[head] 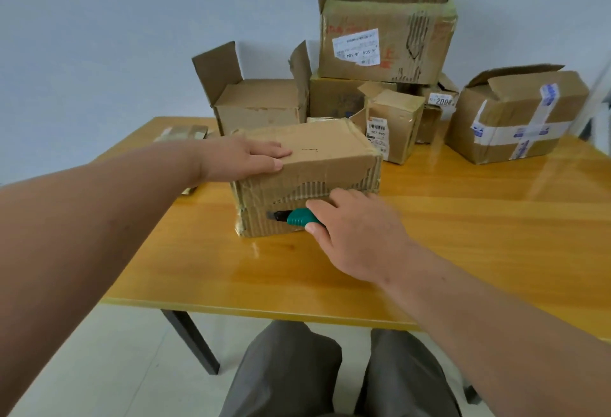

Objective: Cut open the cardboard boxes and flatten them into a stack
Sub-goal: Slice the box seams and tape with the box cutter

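Note:
A worn brown cardboard box (317,152) lies in the middle of the yellow table (463,235), its torn front face toward me. My left hand (246,158) presses flat on the box's top left corner, fingers straight. My right hand (350,231) grips a green-handled utility knife (297,216) against the lower front face of the box. The knife's dark tip points left along a seam there; the blade itself is too small to make out.
Several other cardboard boxes crowd the table's back: an open one (261,104) at back left, a large labelled one (386,33) stacked on top, a small one (395,124), a taped one (515,116) at right. Flattened cardboard (183,134) lies far left.

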The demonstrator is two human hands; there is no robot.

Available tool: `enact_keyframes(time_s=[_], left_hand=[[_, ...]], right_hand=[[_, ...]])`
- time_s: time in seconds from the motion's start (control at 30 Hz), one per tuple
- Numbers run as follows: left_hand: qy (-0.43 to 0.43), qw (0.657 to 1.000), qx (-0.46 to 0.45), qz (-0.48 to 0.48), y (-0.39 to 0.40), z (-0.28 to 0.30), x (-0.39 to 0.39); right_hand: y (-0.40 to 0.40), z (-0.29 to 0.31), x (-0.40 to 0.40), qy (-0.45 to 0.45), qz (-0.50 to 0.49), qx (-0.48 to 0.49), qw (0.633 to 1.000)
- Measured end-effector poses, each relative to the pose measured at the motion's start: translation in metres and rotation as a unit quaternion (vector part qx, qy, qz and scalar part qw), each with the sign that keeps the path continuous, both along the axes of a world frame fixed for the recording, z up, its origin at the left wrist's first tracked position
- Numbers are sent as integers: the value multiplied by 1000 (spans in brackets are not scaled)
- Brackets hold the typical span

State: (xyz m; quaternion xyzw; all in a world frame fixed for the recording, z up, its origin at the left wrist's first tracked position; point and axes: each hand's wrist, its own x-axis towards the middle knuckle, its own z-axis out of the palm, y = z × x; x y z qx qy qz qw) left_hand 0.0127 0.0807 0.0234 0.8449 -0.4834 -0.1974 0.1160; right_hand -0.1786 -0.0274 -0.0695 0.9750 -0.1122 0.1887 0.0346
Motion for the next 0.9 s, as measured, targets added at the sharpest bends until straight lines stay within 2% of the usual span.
enact_keyframes(time_s=[0.4, 0.9], left_hand=[[-21, 997, -74, -3, 12, -11, 0], [-32, 998, -57, -22, 10, -12, 3]], right_hand=[[28, -3, 22, -28, -39, -34, 998], [49, 2, 26, -3, -77, -9, 997]])
